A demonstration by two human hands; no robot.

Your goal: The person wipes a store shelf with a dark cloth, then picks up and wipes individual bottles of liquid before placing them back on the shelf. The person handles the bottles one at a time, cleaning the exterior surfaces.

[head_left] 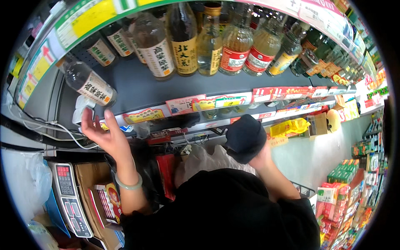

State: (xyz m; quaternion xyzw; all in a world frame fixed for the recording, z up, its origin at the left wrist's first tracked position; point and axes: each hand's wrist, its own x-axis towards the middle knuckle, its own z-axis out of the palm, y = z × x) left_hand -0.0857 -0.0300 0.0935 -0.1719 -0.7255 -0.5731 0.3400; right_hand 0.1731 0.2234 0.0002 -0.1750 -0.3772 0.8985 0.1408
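Standing near the front left corner of the shelf (pixel 141 96): one clear bottle (pixel 96 86) with a pale label, set apart from the row of bottles (pixel 185 52) further back, perhaps to leave room around it. Left hand (pixel 109 139): just below that bottle's base, palm empty, fingers apart, contact impossible to tell. Right hand (pixel 261 157): before the shelf's front edge, fingers mostly hidden but evidently clamped on a dark cloth (pixel 245 138), presumably bunched to make a compact pad.
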